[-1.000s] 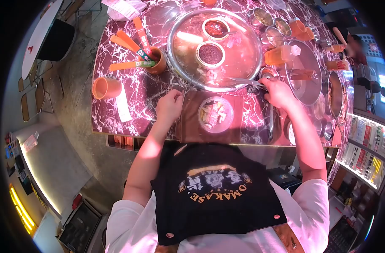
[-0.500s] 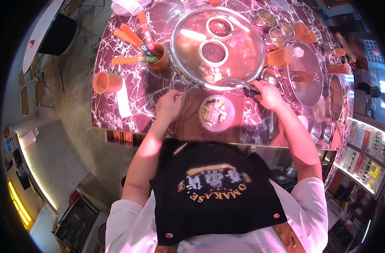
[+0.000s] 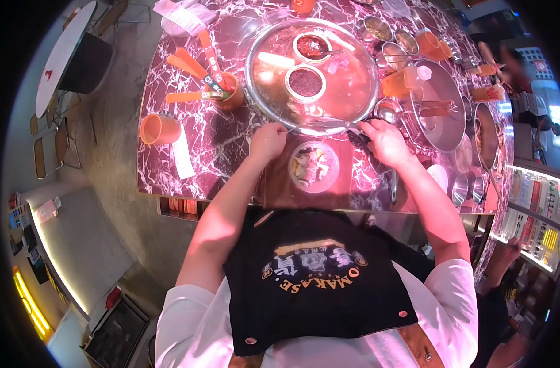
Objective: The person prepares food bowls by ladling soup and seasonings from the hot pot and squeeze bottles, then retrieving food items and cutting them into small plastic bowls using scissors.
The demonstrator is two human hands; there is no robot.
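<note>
In my right hand [image 3: 384,142], closed at the near right rim of a large round metal tray [image 3: 250,80], are dark-handled scissors [image 3: 338,126]. Their metal blades point left along the rim. My left hand [image 3: 269,142] pinches a thin skewer [image 3: 290,126] at the near left rim; the skewer is hard to make out. Between my hands, nearer my body, a clear round bowl [image 3: 314,190] holds cut pale food pieces [image 3: 317,164]. Inside the tray stand a bowl of red sauce [image 3: 310,46] and a bowl of dark grainy stuff [image 3: 305,83].
On the left are an orange cup [image 3: 160,130], a paper slip [image 3: 180,153] and a holder [image 3: 231,101] with orange-ended sticks. To the right stand a bottle [image 3: 404,81], a large grey pan [image 3: 455,126] and several small metal bowls [image 3: 395,55]. Another person's arm [image 3: 507,254] shows at right.
My left hand has moved right and slightly up, closer to the tray rim. The scissors' blades now lie lower along the rim. A pale food piece by the blades no longer shows clearly.
</note>
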